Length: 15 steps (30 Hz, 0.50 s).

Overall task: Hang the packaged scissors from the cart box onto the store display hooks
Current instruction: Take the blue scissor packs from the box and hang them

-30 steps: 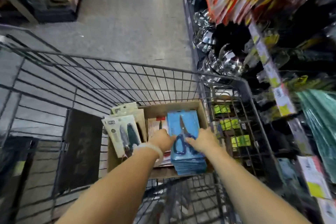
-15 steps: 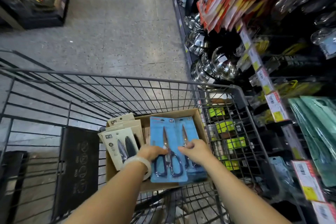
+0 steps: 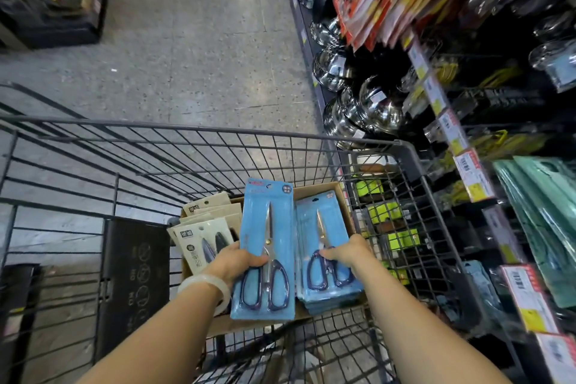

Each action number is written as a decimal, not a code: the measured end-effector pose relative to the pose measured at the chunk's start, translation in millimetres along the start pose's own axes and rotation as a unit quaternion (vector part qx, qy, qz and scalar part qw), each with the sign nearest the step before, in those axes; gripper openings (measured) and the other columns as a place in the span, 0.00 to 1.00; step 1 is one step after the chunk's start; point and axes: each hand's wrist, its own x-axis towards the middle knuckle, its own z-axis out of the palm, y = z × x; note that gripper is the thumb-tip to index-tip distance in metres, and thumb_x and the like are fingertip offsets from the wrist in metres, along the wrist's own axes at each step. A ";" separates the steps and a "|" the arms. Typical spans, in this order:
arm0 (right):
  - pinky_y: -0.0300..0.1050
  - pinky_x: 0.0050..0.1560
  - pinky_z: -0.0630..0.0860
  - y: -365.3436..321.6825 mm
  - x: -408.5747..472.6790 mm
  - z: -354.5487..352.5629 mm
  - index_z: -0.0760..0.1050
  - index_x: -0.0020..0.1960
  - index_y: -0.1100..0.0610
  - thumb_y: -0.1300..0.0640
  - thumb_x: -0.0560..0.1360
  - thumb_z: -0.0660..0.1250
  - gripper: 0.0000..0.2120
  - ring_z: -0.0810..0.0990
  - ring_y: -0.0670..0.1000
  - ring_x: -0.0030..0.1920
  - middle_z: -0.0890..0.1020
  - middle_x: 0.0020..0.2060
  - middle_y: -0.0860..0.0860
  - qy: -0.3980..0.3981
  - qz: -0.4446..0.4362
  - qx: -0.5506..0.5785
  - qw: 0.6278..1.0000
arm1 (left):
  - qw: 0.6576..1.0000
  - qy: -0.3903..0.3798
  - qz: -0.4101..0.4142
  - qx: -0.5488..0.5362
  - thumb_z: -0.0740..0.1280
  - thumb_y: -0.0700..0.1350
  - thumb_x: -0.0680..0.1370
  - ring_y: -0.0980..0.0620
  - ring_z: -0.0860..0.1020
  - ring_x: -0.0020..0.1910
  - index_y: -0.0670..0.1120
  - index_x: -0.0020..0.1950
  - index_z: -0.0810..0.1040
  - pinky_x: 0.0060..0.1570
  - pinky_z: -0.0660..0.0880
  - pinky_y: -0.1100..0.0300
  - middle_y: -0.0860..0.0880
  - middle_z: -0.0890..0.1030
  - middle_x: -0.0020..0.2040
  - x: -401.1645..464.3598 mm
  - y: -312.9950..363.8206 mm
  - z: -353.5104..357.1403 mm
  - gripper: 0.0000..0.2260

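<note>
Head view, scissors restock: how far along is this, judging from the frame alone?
Early. Done: nothing visibly hung from this load. In hand: the left hand grips one blue scissors pack lifted above the cardboard box; the right hand rests on the stack of blue packs in the box. Left: hanging that pack and the stack.

Your left hand point(image 3: 238, 262) hides its fingers behind the blue scissors pack point(image 3: 266, 246) (shelf price tags point(image 3: 473, 173) unreadable).
</note>
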 end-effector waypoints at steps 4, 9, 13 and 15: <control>0.44 0.45 0.77 10.1 -18.3 -7.2 0.75 0.57 0.67 0.66 0.67 0.75 0.20 0.78 0.55 0.51 0.81 0.51 0.57 -0.014 -0.008 0.094 0.995 | 1.000 -0.016 0.013 0.018 0.69 0.33 0.73 0.37 0.80 0.53 0.41 0.59 0.75 0.57 0.75 0.39 0.37 0.81 0.54 -6.6 13.3 2.1 0.16; 0.44 0.47 0.75 34.5 -54.4 -26.4 0.76 0.50 0.60 0.68 0.66 0.75 0.15 0.79 0.53 0.45 0.81 0.44 0.54 0.035 -0.095 0.217 0.971 | 0.993 -0.047 0.078 0.071 0.64 0.35 0.77 0.40 0.81 0.48 0.42 0.55 0.76 0.51 0.78 0.45 0.40 0.82 0.49 -22.8 32.9 24.0 0.08; 0.52 0.53 0.79 57.3 -87.4 -49.8 0.75 0.57 0.61 0.67 0.67 0.75 0.20 0.82 0.56 0.49 0.83 0.49 0.56 0.063 -0.128 0.319 0.937 | 0.983 -0.103 0.127 0.088 0.66 0.35 0.76 0.42 0.81 0.43 0.40 0.58 0.78 0.51 0.79 0.46 0.39 0.83 0.48 -38.1 44.4 52.4 0.11; 0.49 0.50 0.79 74.5 -107.8 -64.3 0.75 0.57 0.61 0.67 0.68 0.73 0.18 0.82 0.54 0.47 0.83 0.49 0.55 0.093 -0.144 0.351 0.921 | 0.974 -0.137 0.139 0.115 0.66 0.36 0.76 0.42 0.82 0.42 0.41 0.58 0.78 0.46 0.80 0.48 0.39 0.84 0.47 -50.1 45.8 73.5 0.11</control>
